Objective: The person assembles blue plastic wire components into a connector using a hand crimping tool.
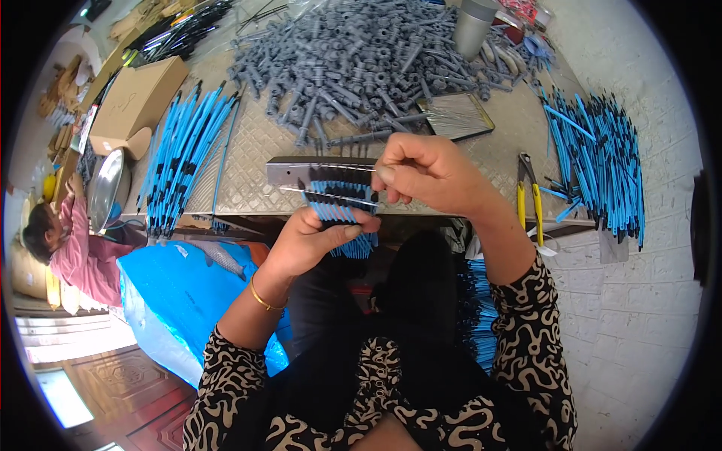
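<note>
- At the far left of the frame, a co-worker in a pink top (83, 252) sits near a shiny metal bowl (113, 184).
- In the upper left, a brown cardboard box (143, 98) stands on the patterned surface (252, 154), and just right of it lies a bundle of blue-and-black rods (180, 161).
- Below that bundle, at the left, bulges a blue sack (177, 293).
- Near the centre, the left hand (299, 242) has its grip closed around a row of slim blue-and-black sticks (329, 210), side by side; a thin light rod lies across them.
- Behind the row, a grey metal bar (284, 174) rests on the surface.
- At upper centre spreads a heap of grey plastic parts (346, 68).
- Right of centre, the right hand (432, 177) has its grip pinched at the right end of a second thin light rod (353, 167), above the row.
- Toward the upper right stands a grey cylinder (472, 34).
- At the right, yellow-handled pliers (537, 207) lie beside another blue-and-black pile (605, 161).
</note>
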Action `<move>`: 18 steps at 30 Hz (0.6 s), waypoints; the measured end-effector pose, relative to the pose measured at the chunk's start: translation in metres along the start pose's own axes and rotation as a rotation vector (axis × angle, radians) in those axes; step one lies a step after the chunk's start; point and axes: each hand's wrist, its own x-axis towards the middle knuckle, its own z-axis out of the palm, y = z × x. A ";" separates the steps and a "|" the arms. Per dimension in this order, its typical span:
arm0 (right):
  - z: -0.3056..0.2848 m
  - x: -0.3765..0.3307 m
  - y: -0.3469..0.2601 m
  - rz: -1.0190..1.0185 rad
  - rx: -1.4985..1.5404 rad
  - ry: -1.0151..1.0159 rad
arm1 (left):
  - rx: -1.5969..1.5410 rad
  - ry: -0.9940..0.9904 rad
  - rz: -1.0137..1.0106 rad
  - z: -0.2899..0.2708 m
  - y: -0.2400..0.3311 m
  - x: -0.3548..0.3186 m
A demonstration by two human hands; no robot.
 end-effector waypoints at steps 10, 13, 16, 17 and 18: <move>-0.111 0.019 0.037 0.156 -0.821 0.318 | -0.004 0.014 0.034 0.001 -0.001 -0.004; -0.143 0.016 0.076 0.076 -1.370 0.295 | -0.083 0.016 0.054 0.002 -0.002 -0.001; -0.156 0.017 0.083 0.108 -1.323 0.183 | -0.079 0.046 -0.004 0.007 0.006 0.000; -0.157 0.018 0.084 0.082 -1.310 0.163 | -0.071 0.079 -0.001 0.006 0.006 -0.002; -0.157 0.015 0.082 0.017 -1.295 0.197 | -0.059 0.079 0.008 0.006 0.003 -0.002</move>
